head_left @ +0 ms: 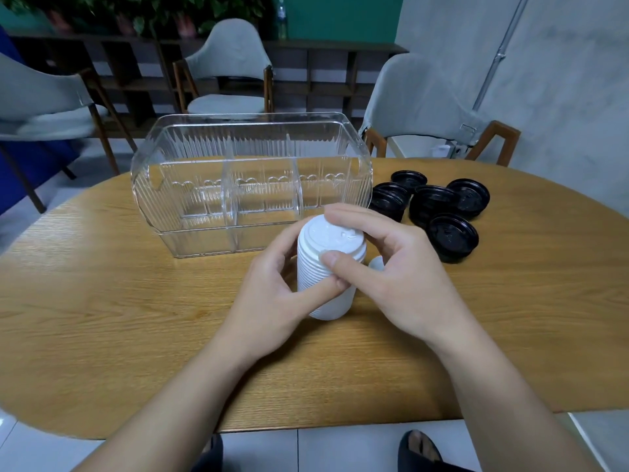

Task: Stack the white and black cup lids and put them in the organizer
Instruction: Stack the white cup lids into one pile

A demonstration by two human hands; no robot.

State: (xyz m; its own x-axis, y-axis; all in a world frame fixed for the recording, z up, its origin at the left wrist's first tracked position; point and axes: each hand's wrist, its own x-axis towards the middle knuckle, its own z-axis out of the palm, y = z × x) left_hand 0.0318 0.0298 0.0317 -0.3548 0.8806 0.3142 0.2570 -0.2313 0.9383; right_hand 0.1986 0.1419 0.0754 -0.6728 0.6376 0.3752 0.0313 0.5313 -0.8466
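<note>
**White lids stacked, black lids and organizer still to come**

Stack of white ribbed plastic cup lids (329,267), nested into one tall column, stands on the oval wooden tabletop (102,301) in front of the person. Both hands are together on it: the left hand (272,287) grips the column from the near left side, its thumb across the ribs, while the right hand (381,267) holds the top, fingers curled over the uppermost lid and thumb pressing its rim. One small white piece (376,263) shows just behind the column, partly hidden; whether it is a loose lid cannot be told.

Black round plastic cup lids (439,212) lie in several short piles at the right of the tabletop, well apart from the hands and not yet gathered into one stack.

Clear ribbed plastic organizer (252,185), divided into three compartments, stands beyond the white column and holds nothing visible.

Judged progress: white stacking appears nearly complete; placing it, then stacking and placing the black lids, remains.
</note>
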